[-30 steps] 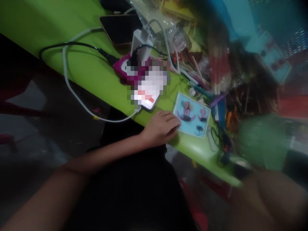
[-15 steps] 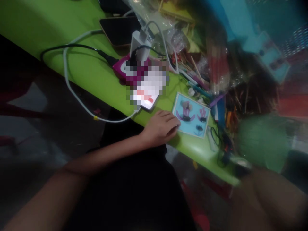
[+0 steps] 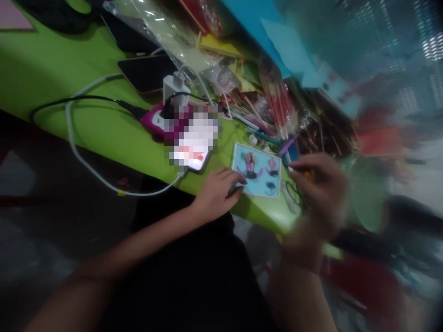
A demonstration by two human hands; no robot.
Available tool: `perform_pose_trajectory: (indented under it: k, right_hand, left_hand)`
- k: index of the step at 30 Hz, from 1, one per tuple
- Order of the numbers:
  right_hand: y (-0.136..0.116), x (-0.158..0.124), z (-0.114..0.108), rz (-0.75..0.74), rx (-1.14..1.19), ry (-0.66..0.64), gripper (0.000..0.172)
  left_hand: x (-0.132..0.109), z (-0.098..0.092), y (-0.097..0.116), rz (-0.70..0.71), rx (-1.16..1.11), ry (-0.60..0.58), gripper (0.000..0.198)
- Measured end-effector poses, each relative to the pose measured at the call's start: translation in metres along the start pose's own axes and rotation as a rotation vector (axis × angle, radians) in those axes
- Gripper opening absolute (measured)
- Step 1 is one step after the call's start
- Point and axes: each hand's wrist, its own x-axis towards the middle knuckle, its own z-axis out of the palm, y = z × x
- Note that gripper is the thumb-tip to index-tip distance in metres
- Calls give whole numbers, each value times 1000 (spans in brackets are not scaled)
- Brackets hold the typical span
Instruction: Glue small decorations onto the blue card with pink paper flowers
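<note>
A light blue card (image 3: 258,184) with a pale border lies on the green table, bearing purple curled shapes and dark oval pieces. My left hand (image 3: 216,191) rests at its left edge. The fingertips touch the card, and the thumb is apart from the index finger. My right hand (image 3: 320,189) is raised just right of the card, blurred by motion. Its thumb and index finger are pinched together, with a tiny pale spot at the tips that I cannot make out.
A lit phone (image 3: 199,143) on a white charging cable (image 3: 71,124) lies left of the card. Behind it stand a magenta power socket (image 3: 152,122) with a white charger (image 3: 173,90) and a dark phone (image 3: 147,71). Bundled sticks (image 3: 280,106), plastic wrapping and a blue sheet (image 3: 256,32) crowd the far side.
My right hand has come up from the blurred lower right to beside the card, fingers now pinched. My left hand stays at the card, its thumb more apart. The whole view has shifted.
</note>
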Motion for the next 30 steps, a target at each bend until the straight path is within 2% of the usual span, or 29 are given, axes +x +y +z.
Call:
perform_pose_trajectory:
  k: [2,5,9,19,21,25,30]
  right_hand:
    - [12,11,19,1,-13,-5,14]
    - [35,27,48,-28,-40,-108,19]
    - [53,32,65,-62,-111,-178,19]
    - [60,26,67,-51,-76,-226,16]
    - [60,25,67,-33,-139,-211,11]
    - [61,22,65,5,-285,-172,18]
    - [61,19,59,-15,-177,-189,19]
  left_hand:
    - [2,-1,3,-10,-30,8,10]
    - [5,-2,7,-19,-59,8,12]
    - [11,-4,9,-28,-69,19,12]
    - [18,1,1,-37,-54,54,12]
    - [17,2,-1,-42,-48,62,13]
    - [16,1,-4,-51,-28,61,15]
    - [16,-1,-3,-51,-21,34,16]
